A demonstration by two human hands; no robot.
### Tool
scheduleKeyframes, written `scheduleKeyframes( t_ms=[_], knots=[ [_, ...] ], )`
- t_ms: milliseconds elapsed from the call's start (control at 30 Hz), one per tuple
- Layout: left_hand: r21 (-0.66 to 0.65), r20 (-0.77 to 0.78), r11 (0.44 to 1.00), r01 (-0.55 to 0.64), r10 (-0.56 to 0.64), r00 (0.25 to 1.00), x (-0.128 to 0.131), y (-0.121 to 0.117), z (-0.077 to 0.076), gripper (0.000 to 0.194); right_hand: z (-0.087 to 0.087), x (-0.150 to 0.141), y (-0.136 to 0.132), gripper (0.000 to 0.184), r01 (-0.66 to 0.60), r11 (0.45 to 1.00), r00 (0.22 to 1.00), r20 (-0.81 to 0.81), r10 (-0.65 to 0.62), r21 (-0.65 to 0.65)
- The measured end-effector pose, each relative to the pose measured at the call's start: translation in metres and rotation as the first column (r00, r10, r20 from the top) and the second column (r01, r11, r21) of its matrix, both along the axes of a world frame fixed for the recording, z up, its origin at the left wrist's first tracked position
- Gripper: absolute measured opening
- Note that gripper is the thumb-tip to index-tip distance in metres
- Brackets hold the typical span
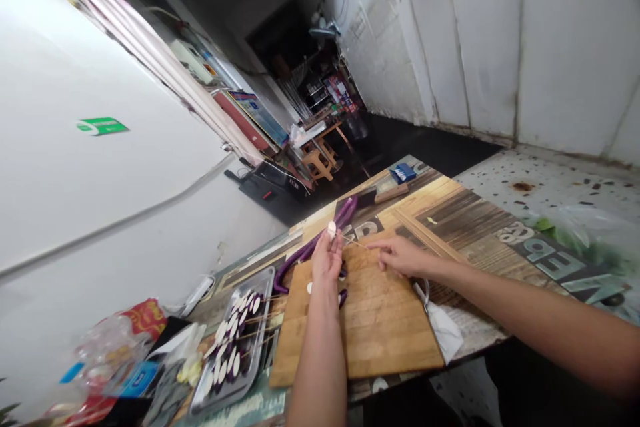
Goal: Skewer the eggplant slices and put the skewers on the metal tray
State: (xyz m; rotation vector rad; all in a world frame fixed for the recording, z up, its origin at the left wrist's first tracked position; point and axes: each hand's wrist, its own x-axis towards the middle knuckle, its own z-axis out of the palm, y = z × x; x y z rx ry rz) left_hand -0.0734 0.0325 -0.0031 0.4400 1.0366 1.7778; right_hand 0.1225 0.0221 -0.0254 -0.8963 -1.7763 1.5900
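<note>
My left hand (327,255) is closed on a white eggplant slice (331,228), held up over the wooden cutting board (380,320). My right hand (400,255) pinches a thin wooden skewer (356,243) whose tip points at the slice. A few cut slices (342,296) lie on the board beside my left wrist. Long purple eggplants (320,240) lie just beyond the board. A metal tray (260,280) at the left holds several skewers of purple-and-white slices (233,340).
A knife with a wooden handle (393,193) and a blue box (403,173) lie at the table's far end. Plastic bags with greens (580,233) sit at the right, packets and bags (120,360) at the left. A white fridge (75,200) stands alongside.
</note>
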Motion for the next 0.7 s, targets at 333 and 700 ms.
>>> scheduleKeyframes(
  t_ms=[333, 700],
  knots=[
    [0.026, -0.057, 0.999, -0.026, 0.027, 0.998, -0.004, -0.001, 0.001, 0.013, 0.009, 0.004, 0.001, 0.049, 0.011, 0.993, 0.998, 0.055, -0.018, 0.115],
    [0.159, -0.164, 0.987, 0.030, -0.004, 0.986, 0.010, -0.005, 0.008, 0.017, 0.014, 0.013, 0.007, 0.035, 0.032, 0.986, 0.998, 0.052, -0.041, 0.166]
  ],
)
